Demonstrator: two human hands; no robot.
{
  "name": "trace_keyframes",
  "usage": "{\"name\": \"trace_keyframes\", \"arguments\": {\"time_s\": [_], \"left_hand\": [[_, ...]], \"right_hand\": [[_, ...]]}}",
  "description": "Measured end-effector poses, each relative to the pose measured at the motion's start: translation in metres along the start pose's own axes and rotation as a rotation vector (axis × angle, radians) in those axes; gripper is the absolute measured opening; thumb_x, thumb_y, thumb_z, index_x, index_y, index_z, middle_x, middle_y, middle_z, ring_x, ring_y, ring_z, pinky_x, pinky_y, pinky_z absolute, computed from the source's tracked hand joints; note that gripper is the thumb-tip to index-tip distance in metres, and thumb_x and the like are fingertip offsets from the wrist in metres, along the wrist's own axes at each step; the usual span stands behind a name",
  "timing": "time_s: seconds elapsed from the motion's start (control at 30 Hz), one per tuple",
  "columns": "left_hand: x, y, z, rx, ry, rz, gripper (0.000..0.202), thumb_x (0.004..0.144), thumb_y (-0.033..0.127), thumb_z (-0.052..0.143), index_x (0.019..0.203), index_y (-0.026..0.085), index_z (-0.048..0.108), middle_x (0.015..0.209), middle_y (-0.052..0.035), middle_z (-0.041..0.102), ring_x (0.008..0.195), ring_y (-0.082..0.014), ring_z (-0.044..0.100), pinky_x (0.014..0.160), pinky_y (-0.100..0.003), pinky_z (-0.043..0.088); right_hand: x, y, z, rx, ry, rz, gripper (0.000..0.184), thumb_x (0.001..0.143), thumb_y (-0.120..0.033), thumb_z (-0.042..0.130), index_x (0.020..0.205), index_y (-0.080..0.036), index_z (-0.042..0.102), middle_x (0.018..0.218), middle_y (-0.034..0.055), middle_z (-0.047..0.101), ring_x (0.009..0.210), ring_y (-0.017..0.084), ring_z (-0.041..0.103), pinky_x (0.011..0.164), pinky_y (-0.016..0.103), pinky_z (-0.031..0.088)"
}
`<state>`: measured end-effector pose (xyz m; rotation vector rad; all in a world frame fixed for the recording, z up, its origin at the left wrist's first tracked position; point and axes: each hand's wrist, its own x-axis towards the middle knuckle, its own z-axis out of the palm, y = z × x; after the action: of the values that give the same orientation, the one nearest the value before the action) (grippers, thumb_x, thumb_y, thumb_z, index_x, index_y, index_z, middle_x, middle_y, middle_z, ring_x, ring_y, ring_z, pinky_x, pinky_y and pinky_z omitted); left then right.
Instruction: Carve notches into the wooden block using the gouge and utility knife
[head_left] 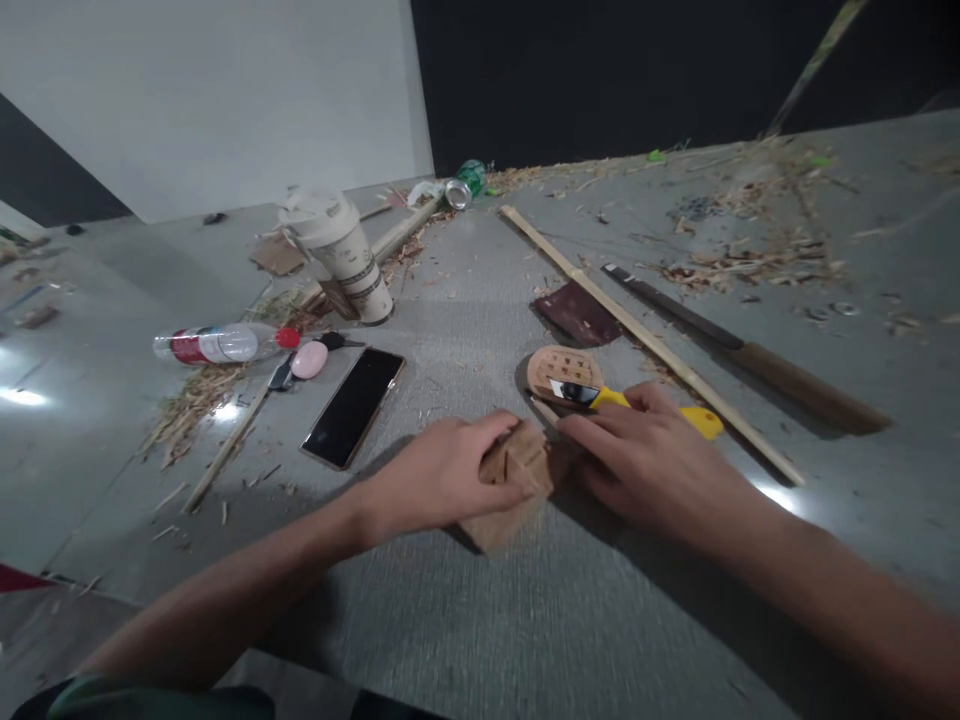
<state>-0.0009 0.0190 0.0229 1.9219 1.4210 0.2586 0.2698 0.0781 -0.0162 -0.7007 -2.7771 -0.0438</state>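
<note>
My left hand (442, 475) is closed around a small brown wooden block (517, 470) with notches cut in its top, tilted over the grey table. My right hand (649, 450) is just right of the block, its fingers curled. From its fingertips a thin pointed stick (546, 411) pokes out; motion blurs it. Behind the fingers lies a yellow-handled scraper (701, 420), its metal blade resting over an oval wooden piece (562, 366) with rows of square holes. My right hand covers part of the yellow handle; whether it touches it I cannot tell.
A phone (354, 407), keys with a pink fob (309, 360), a plastic bottle (225, 343) and a paper cup (345, 255) stand or lie leftward. Rightward are sandpaper (576, 314), a bamboo strip (637, 330) and a long wood-handled blade (810, 385). Further back: a green can (466, 185), shavings (757, 265).
</note>
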Motion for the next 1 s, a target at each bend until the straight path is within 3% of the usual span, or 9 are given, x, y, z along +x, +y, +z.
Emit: {"name": "trace_keyframes", "arguments": {"time_s": [0.1, 0.27, 0.33, 0.4, 0.47, 0.53, 0.63, 0.73, 1.0], "left_hand": [[0.003, -0.001, -0.002, 0.180, 0.081, -0.094, 0.074, 0.101, 0.074, 0.065, 0.155, 0.024, 0.059, 0.108, -0.0129, 0.080, 0.098, -0.0361, 0.076, 0.081, -0.040, 0.051], [0.003, -0.002, -0.011, 0.438, 0.097, -0.197, 0.079, 0.104, 0.083, 0.046, 0.148, 0.020, 0.064, 0.107, -0.0189, 0.080, 0.099, -0.0416, 0.077, 0.085, -0.047, 0.055], [-0.003, -0.010, -0.019, 0.533, 0.138, -0.245, 0.070, 0.109, 0.073, 0.044, 0.148, 0.018, 0.063, 0.115, -0.0211, 0.079, 0.104, -0.0438, 0.076, 0.088, -0.051, 0.057], [-0.013, -0.022, -0.028, 0.642, 0.261, -0.270, 0.057, 0.111, 0.053, 0.050, 0.153, 0.016, 0.059, 0.135, -0.0232, 0.072, 0.121, -0.0450, 0.070, 0.096, -0.053, 0.057], [-0.026, -0.036, -0.038, 0.738, 0.368, -0.316, 0.051, 0.108, 0.043, 0.055, 0.152, 0.016, 0.060, 0.140, -0.0242, 0.064, 0.129, -0.0466, 0.064, 0.099, -0.055, 0.057], [-0.038, -0.046, -0.046, 0.760, 0.443, -0.413, 0.058, 0.105, 0.041, 0.058, 0.157, 0.016, 0.055, 0.143, -0.0266, 0.059, 0.135, -0.0502, 0.059, 0.103, -0.058, 0.056], [-0.047, -0.056, -0.050, 0.684, 0.421, -0.526, 0.058, 0.105, 0.042, 0.055, 0.159, 0.020, 0.051, 0.137, -0.0239, 0.063, 0.125, -0.0477, 0.067, 0.100, -0.059, 0.057], [-0.045, -0.064, -0.048, 0.621, 0.419, -0.534, 0.059, 0.104, 0.040, 0.054, 0.159, 0.020, 0.049, 0.134, -0.0222, 0.068, 0.122, -0.0457, 0.071, 0.099, -0.059, 0.058], [-0.031, -0.076, -0.040, 0.649, 0.491, -0.525, 0.072, 0.103, 0.047, 0.053, 0.166, 0.014, 0.043, 0.136, -0.0275, 0.065, 0.128, -0.0513, 0.066, 0.102, -0.063, 0.056]], "right_hand": [[0.000, 0.001, 0.000, -0.045, 0.054, 0.021, 0.009, 0.095, -0.015, 0.059, 0.096, -0.022, 0.065, 0.079, 0.0035, 0.073, 0.071, 0.023, 0.064, 0.085, 0.041, 0.034], [0.003, -0.001, 0.000, -0.048, 0.074, 0.010, 0.013, 0.096, -0.012, 0.056, 0.093, -0.022, 0.064, 0.078, 0.0021, 0.073, 0.070, 0.020, 0.064, 0.085, 0.040, 0.034], [0.003, -0.003, -0.001, -0.031, 0.062, 0.015, 0.012, 0.095, -0.012, 0.058, 0.092, -0.023, 0.063, 0.079, 0.0019, 0.074, 0.070, 0.020, 0.065, 0.085, 0.040, 0.034], [0.004, -0.003, -0.002, -0.024, 0.056, 0.025, 0.011, 0.094, -0.012, 0.058, 0.092, -0.022, 0.063, 0.081, 0.0022, 0.075, 0.072, 0.020, 0.065, 0.086, 0.040, 0.034], [0.005, -0.003, -0.002, -0.024, 0.057, 0.038, 0.012, 0.093, -0.011, 0.059, 0.092, -0.023, 0.063, 0.081, 0.0020, 0.075, 0.071, 0.020, 0.065, 0.087, 0.040, 0.035], [0.005, -0.003, -0.001, -0.025, 0.059, 0.048, 0.012, 0.092, -0.011, 0.059, 0.092, -0.023, 0.063, 0.080, 0.0016, 0.075, 0.071, 0.020, 0.065, 0.087, 0.040, 0.036], [0.005, -0.003, 0.001, -0.027, 0.063, 0.054, 0.012, 0.092, -0.012, 0.059, 0.095, -0.022, 0.065, 0.079, 0.0016, 0.074, 0.072, 0.020, 0.065, 0.087, 0.039, 0.037], [0.005, -0.002, 0.001, -0.024, 0.062, 0.054, 0.011, 0.093, -0.012, 0.059, 0.094, -0.022, 0.064, 0.079, 0.0012, 0.074, 0.071, 0.020, 0.065, 0.087, 0.039, 0.037], [0.002, 0.001, 0.004, -0.019, 0.074, 0.049, 0.013, 0.094, -0.013, 0.059, 0.099, -0.022, 0.067, 0.081, 0.0020, 0.074, 0.072, 0.020, 0.065, 0.087, 0.039, 0.038]]}}
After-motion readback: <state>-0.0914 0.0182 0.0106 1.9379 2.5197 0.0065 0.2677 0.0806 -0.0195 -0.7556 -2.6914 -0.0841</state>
